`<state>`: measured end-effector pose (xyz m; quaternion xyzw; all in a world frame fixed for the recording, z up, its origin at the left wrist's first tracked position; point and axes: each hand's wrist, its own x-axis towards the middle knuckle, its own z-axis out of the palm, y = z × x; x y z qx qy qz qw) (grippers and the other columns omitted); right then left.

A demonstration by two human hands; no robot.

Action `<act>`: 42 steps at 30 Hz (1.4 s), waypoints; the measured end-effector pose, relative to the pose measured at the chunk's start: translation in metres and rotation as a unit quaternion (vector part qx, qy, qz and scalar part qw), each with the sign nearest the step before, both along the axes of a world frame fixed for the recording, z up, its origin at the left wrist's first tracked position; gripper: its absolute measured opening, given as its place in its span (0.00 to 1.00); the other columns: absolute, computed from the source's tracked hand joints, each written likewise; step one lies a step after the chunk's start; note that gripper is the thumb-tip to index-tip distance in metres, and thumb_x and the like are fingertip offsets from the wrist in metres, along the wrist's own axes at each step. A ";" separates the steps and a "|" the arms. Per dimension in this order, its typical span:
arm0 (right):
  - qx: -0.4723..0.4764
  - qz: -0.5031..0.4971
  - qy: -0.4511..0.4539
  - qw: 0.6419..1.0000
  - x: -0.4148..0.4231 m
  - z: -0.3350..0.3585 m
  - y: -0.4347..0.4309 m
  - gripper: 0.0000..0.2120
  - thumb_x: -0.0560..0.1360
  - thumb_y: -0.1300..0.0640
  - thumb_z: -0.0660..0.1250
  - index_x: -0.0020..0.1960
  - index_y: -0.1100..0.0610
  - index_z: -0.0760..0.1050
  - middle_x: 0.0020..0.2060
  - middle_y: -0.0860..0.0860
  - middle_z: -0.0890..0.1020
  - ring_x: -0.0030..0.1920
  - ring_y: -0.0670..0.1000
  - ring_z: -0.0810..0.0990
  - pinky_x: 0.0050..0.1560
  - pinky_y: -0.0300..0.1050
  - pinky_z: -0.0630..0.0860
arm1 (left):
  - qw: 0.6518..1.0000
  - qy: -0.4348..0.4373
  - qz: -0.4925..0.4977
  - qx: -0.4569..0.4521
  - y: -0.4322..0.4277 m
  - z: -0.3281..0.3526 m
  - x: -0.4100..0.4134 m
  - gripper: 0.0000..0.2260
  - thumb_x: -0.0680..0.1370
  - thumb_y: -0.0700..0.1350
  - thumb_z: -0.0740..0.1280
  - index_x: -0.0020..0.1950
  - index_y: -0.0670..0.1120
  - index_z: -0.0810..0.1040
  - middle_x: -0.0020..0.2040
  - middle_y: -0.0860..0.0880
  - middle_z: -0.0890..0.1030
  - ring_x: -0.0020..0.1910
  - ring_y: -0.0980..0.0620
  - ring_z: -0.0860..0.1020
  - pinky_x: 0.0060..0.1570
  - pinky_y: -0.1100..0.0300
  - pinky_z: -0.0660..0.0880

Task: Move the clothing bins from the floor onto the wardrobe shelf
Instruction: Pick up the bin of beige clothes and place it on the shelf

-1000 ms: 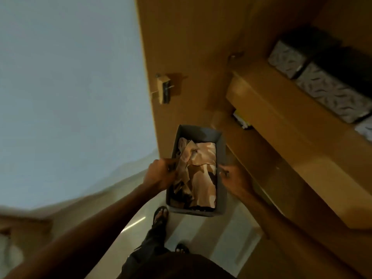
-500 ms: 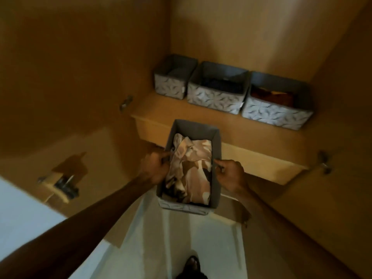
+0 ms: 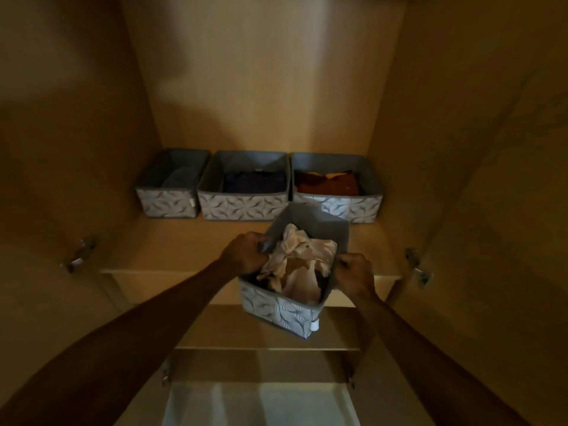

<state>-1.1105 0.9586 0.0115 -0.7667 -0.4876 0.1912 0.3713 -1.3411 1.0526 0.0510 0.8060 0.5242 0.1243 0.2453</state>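
We stand before the open tan wooden wardrobe [image 3: 264, 87], facing its pale wooden shelf [image 3: 184, 241]. Three grey fabric bins with leaf-print fronts sit in a row against the back: the left bin [image 3: 167, 204], the middle bin [image 3: 242, 207] and the right bin [image 3: 347, 207], each holding folded clothing. The fourth grey leaf-print bin [image 3: 276, 312] is in our hands. Its far end is over the shelf in front of the right bin, and its near end projects past the shelf's front edge. It is tilted, and we cannot tell whether its base touches the shelf. It carries a crumpled beige patterned garment [image 3: 301, 265].

The left hand [image 3: 244, 253] grips the left rim with curled fingers. The right hand [image 3: 353, 273] clenches the right rim.

To complete the step well, we judge that:
- the bin should be levelled before it is lowered;
- the base should be set fully on the bare shelf in front of the row;
- the soft walls may buckle, so both grips should hold until the base bears weight.

Compared with half a second ago, the bin has risen from below the shelf edge to above it and shifted toward the right bin. Both grips are unchanged.
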 end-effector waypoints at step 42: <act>-0.047 -0.128 -0.007 0.991 0.074 0.008 0.028 0.26 0.66 0.41 0.75 0.61 0.50 0.79 0.61 0.59 0.79 0.63 0.64 0.74 0.61 0.53 0.74 | 0.987 -0.161 0.017 0.019 0.041 -0.041 0.079 0.17 0.71 0.44 0.72 0.58 0.56 0.81 0.51 0.52 0.85 0.47 0.53 0.83 0.49 0.56 0.80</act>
